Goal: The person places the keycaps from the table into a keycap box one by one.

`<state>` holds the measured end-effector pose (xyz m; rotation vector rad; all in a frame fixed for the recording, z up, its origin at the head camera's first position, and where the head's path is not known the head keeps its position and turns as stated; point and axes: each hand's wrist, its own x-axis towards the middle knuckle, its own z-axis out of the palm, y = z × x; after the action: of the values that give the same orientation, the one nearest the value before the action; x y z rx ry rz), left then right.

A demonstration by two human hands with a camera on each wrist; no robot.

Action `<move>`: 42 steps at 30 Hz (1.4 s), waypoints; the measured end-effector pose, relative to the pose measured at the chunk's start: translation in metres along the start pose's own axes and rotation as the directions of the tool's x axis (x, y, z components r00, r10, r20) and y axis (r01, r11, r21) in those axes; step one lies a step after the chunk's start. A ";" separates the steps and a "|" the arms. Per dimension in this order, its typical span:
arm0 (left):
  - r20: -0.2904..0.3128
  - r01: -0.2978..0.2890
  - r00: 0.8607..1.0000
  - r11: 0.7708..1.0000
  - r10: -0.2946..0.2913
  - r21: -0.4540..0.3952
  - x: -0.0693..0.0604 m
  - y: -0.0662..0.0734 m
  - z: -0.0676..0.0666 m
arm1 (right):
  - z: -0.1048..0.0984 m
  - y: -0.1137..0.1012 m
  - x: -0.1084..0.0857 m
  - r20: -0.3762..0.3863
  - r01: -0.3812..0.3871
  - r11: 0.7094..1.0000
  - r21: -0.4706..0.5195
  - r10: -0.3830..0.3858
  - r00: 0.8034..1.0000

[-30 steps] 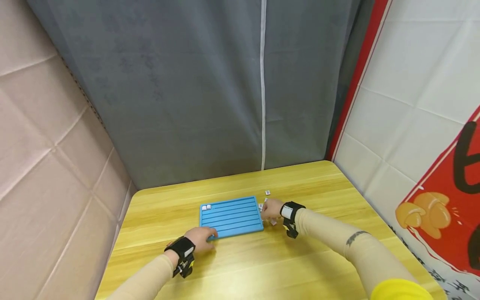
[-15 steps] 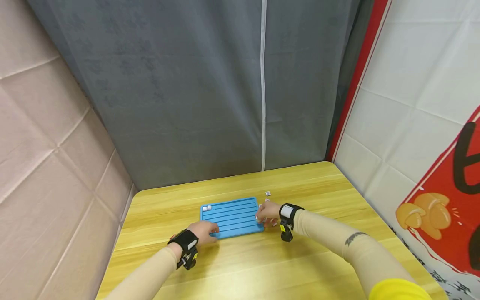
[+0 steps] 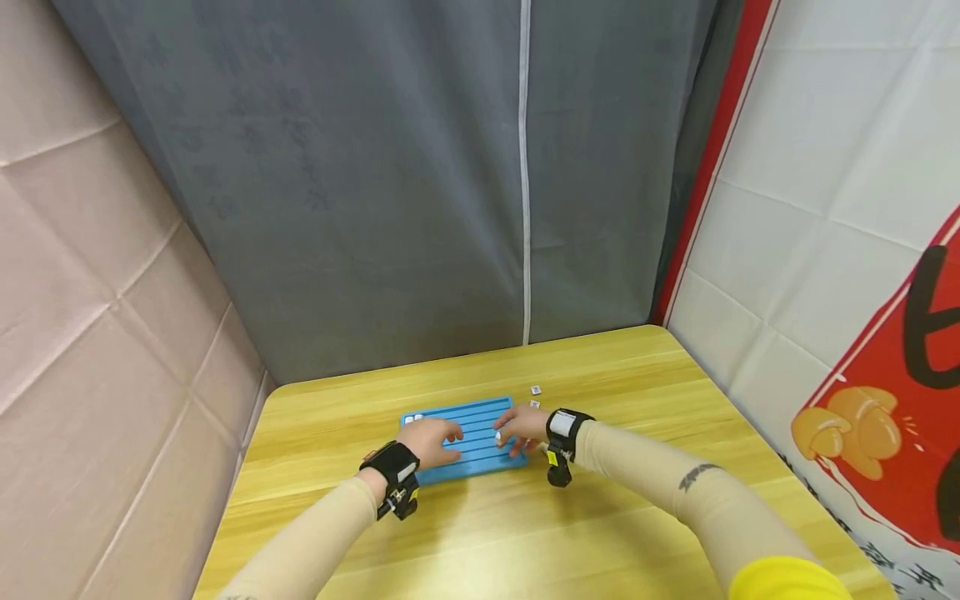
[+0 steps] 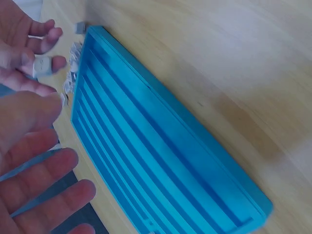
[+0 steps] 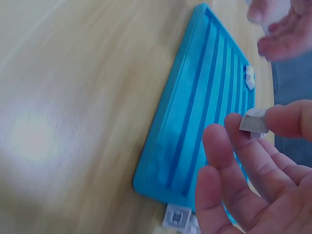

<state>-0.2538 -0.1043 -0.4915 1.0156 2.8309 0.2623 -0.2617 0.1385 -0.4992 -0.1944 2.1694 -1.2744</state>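
Note:
A blue ridged tray [image 3: 483, 468] lies on the wooden table, with two white keycaps [image 5: 250, 77] in its far left corner. My right hand [image 3: 523, 425] is over the tray's right end and pinches one white keycap [image 5: 254, 121] between thumb and index finger; its other fingers are spread. Above the tray's left half, my left hand [image 3: 429, 442] holds nothing, and its fingers are apart and slightly bent in the left wrist view. Several loose keycaps [image 4: 74, 56] lie beside the tray's right edge, partly hidden by the right hand in the head view.
One keycap [image 3: 536, 390] lies apart, behind the right hand. The wooden table [image 3: 480, 550] ends at a grey curtain [image 3: 390, 208]. White quilted walls rise on the left and right.
My right hand has lifted a keycap from the loose group and moved left over the tray. My left hand has left the tray's near-left edge and moved right and up over it.

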 end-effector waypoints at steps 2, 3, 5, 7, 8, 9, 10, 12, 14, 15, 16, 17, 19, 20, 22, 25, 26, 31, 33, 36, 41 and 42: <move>-0.018 0.000 1.000 1.000 0.000 0.009 0.004 0.005 0.000 | 0.003 0.000 0.002 0.019 -0.002 1.000 0.023 0.001 1.000; -0.030 -0.002 1.000 1.000 0.003 0.009 0.006 0.007 0.001 | 0.004 0.000 0.003 0.027 0.000 1.000 0.031 0.000 1.000; -0.063 -0.012 0.998 1.000 0.013 0.016 0.009 0.010 0.003 | 0.007 -0.003 0.002 0.037 -0.002 0.999 0.044 0.000 0.999; -0.099 -0.017 0.995 1.000 0.019 0.026 0.012 0.014 0.005 | 0.009 -0.007 0.002 0.052 -0.008 0.997 0.081 0.004 0.999; -0.118 -0.021 0.993 0.999 0.025 0.034 0.014 0.015 0.006 | 0.010 -0.009 0.001 0.057 -0.009 0.995 0.099 0.004 0.998; -0.134 -0.029 0.990 0.999 0.034 0.042 0.016 0.017 0.007 | 0.010 -0.011 0.001 0.062 -0.011 0.993 0.115 0.004 0.998; -0.151 -0.036 0.988 0.998 0.044 0.056 0.017 0.019 0.008 | 0.010 -0.013 0.000 0.067 -0.016 0.991 0.133 0.007 0.998; -0.176 -0.046 0.983 0.996 0.059 0.079 0.020 0.022 0.009 | 0.011 -0.015 0.001 0.073 -0.012 0.988 0.155 0.000 0.997; -0.198 -0.053 0.978 0.994 0.070 0.093 0.021 0.023 0.012 | 0.012 -0.015 0.003 0.074 -0.007 0.986 0.165 -0.005 0.997; -0.208 -0.054 0.975 0.994 0.073 0.094 0.021 0.023 0.013 | 0.013 -0.016 0.003 0.073 -0.006 0.987 0.163 -0.006 0.997; -0.216 -0.052 0.974 0.994 0.071 0.096 0.022 0.024 0.013 | 0.013 -0.017 0.003 0.070 -0.003 0.986 0.164 -0.009 0.997; -0.225 -0.050 0.972 0.994 0.071 0.095 0.022 0.024 0.014 | 0.014 -0.016 0.005 0.067 0.004 0.986 0.164 -0.015 0.998; -0.238 -0.040 0.969 0.994 0.064 0.102 0.022 0.024 0.015 | 0.014 -0.015 0.006 0.061 0.002 0.985 0.171 -0.012 0.998; -0.248 -0.039 0.967 0.994 0.064 0.105 0.022 0.023 0.016 | 0.015 -0.016 0.006 0.059 0.000 0.986 0.169 -0.010 0.998; -0.261 -0.035 0.963 0.993 0.063 0.112 0.022 0.023 0.018 | 0.016 -0.015 0.007 0.059 -0.005 0.985 0.174 -0.006 0.998; -0.281 -0.030 0.958 0.993 0.061 0.113 0.022 0.023 0.020 | 0.017 -0.016 0.008 0.071 -0.018 0.982 0.186 0.005 0.997; -0.286 -0.029 0.956 0.993 0.061 0.115 0.022 0.023 0.021 | 0.018 -0.016 0.008 0.078 -0.021 0.981 0.191 0.007 0.997; -0.285 -0.023 0.957 0.993 0.056 0.118 0.022 0.025 0.021 | 0.019 -0.014 0.011 0.094 -0.021 0.975 0.221 0.000 0.996; -0.276 -0.022 0.960 0.993 0.053 0.112 0.021 0.026 0.021 | 0.020 -0.014 0.009 0.096 -0.020 0.973 0.230 -0.003 0.995; -0.263 -0.023 0.964 0.995 0.047 0.095 0.020 0.027 0.020 | 0.020 -0.014 0.006 0.097 -0.019 0.971 0.240 -0.005 0.995; -0.248 -0.005 0.969 0.997 0.023 0.073 0.019 0.020 0.023 | 0.018 -0.007 0.007 0.100 -0.012 0.974 0.227 -0.011 0.995; -0.251 0.001 0.968 0.998 0.015 0.063 0.019 0.017 0.024 | 0.016 -0.005 0.007 0.107 -0.011 0.975 0.223 -0.013 0.994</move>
<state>-0.2540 -0.0766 -0.5131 1.0751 3.0803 0.3268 -0.2589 0.1209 -0.5040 -0.1678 1.9179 -1.4622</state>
